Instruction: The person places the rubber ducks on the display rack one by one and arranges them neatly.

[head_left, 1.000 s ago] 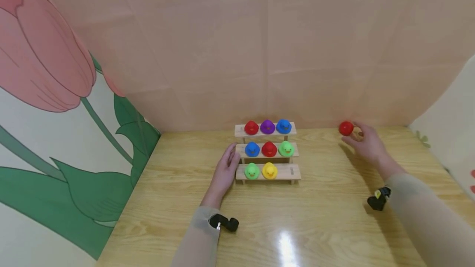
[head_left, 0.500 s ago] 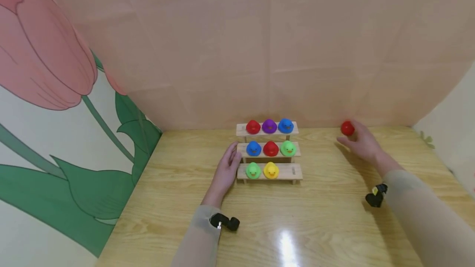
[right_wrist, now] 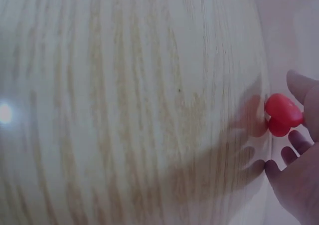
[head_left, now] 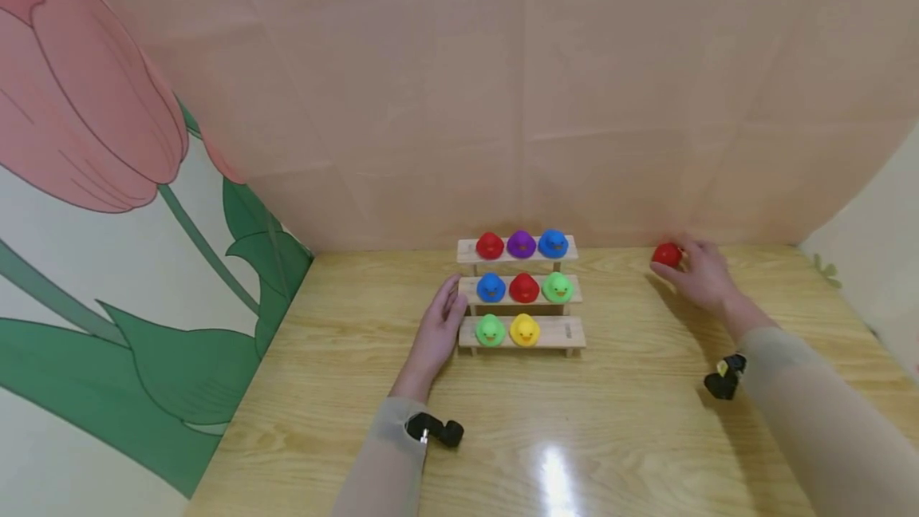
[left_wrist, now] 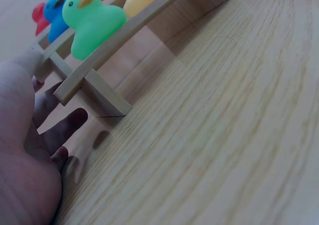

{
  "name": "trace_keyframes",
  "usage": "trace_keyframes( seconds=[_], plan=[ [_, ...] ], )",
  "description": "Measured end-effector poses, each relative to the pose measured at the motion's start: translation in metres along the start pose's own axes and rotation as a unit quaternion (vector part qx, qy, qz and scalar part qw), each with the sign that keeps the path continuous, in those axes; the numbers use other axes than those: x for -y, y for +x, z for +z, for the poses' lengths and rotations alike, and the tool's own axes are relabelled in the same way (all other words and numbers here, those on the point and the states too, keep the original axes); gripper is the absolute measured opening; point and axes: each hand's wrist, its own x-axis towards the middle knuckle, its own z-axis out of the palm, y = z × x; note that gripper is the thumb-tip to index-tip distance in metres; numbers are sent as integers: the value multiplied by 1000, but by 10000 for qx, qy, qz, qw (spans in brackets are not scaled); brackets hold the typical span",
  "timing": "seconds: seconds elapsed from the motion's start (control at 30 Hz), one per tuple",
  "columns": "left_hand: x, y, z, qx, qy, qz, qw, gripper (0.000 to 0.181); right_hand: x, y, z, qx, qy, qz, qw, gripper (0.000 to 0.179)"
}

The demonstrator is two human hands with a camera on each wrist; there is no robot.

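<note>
In the head view, a three-tier wooden stand (head_left: 474, 336) bears rubber ducks in several colours. On its bottom tier sit a green duck (head_left: 491, 330) and a yellow duck (head_left: 526, 330), left and middle. My left hand (head_left: 436, 333) rests against the stand's left end, its loosely extended fingers beside and partly behind the wood in the left wrist view. Far to the right, near the back wall, my right hand (head_left: 704, 276) has thumb and fingers around a red rubber duck (head_left: 667, 254). The right wrist view shows that duck touching the hand, its lower end near the tabletop.
Red, purple (head_left: 521, 244) and blue ducks fill the top tier; blue, red and green (head_left: 557, 287) ones stand on the middle tier. A pinkish cloth wall (head_left: 402, 142) closes off the table (head_left: 617, 421) behind, and a tulip mural (head_left: 100, 118) covers the left wall.
My right hand has closed in on the red duck, which has shifted slightly left and toward me. The left hand and the stand have stayed in place; the head view has shifted a little.
</note>
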Motion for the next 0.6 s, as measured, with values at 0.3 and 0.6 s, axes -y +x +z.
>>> trace_keyframes(
  seconds=[0.3,0.6],
  plan=[
    [-1,1,0,27,121,2,9999,59,0,-10,0,-122,394,260,9988,57],
    [-1,0,0,-13,154,-39,9999,61,1,-23,-1,-18,356,485,9982,69]
  ],
)
